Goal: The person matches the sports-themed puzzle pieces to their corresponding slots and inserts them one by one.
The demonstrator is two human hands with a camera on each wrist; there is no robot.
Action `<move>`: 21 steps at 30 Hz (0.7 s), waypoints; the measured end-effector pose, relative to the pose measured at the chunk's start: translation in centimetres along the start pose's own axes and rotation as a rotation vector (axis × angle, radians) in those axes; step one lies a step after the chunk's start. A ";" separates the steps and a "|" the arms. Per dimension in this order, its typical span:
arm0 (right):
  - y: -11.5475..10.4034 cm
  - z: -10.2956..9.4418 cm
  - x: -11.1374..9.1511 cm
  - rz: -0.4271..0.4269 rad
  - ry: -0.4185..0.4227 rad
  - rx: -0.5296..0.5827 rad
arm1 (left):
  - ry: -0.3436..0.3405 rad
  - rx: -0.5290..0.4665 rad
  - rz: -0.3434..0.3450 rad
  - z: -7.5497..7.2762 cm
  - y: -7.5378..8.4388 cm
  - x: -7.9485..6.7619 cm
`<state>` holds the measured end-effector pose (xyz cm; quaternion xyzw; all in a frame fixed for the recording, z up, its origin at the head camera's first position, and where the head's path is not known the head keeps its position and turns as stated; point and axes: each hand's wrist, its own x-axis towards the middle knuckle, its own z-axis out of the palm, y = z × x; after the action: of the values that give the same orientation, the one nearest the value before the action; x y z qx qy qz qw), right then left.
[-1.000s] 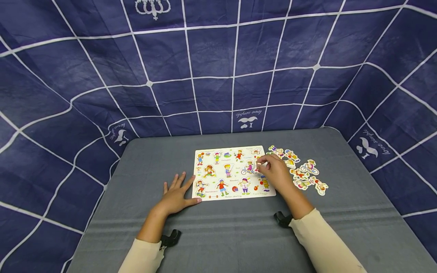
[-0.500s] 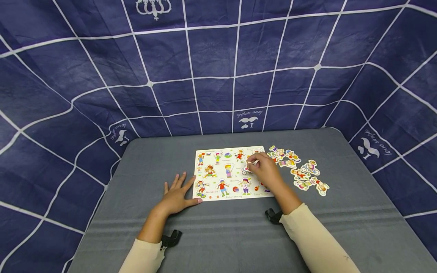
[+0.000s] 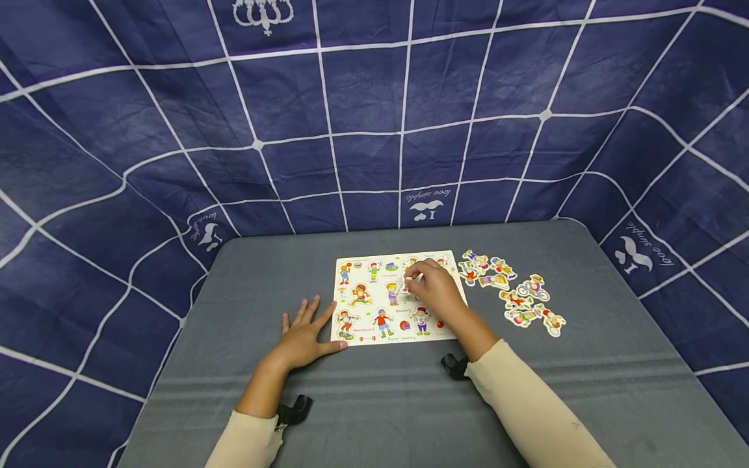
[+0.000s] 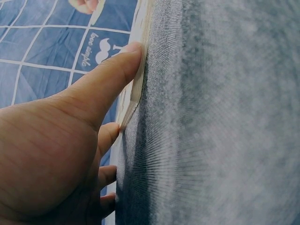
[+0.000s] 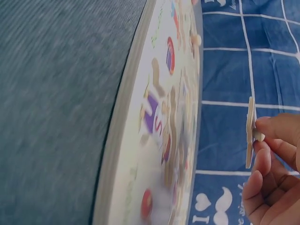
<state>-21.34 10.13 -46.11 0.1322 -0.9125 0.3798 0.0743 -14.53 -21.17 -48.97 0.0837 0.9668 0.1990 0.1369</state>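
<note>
A pale wooden peg puzzle board [image 3: 358, 276] printed with sports figures lies on the grey table. My left hand [image 3: 301, 338] rests at its left side, fingers spread, the thumb [image 4: 117, 63] on the near left corner. Over the right half of the board, my right hand [image 3: 435, 292] pinches a puzzle piece [image 5: 250, 133] by its small knob [image 5: 258, 136]. Seen edge-on in the right wrist view, the piece is held up apart from the board, its picture hidden. The hand covers some of the board's figures in the head view.
Several loose puzzle pieces, including a cyclist piece [image 3: 532, 288], lie in a scattered group right of the board. The grey tablecloth [image 3: 374, 403] stretches in front. Blue curtains [image 3: 363, 162] with white lines stand behind and at both sides.
My right hand has moved left across the board with the pinched piece, from its right edge toward the middle. My left hand has stayed in place.
</note>
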 end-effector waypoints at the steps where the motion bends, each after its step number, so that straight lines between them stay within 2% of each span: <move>1: -0.1 0.2 0.1 -0.001 -0.004 -0.006 | 0.000 0.001 -0.001 0.0 0.0 0.0; 13: -0.6 2.6 1.8 -0.031 -0.032 -0.007 | 0.002 -0.009 -0.006 0.1 0.2 0.1; 21: -1.9 3.9 3.1 -0.034 -0.049 -0.022 | 0.004 0.000 -0.005 -0.1 0.2 0.1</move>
<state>-23.81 5.50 -46.78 0.1563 -0.9158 0.3650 0.0599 -14.64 -20.98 -48.83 0.0808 0.9673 0.1989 0.1355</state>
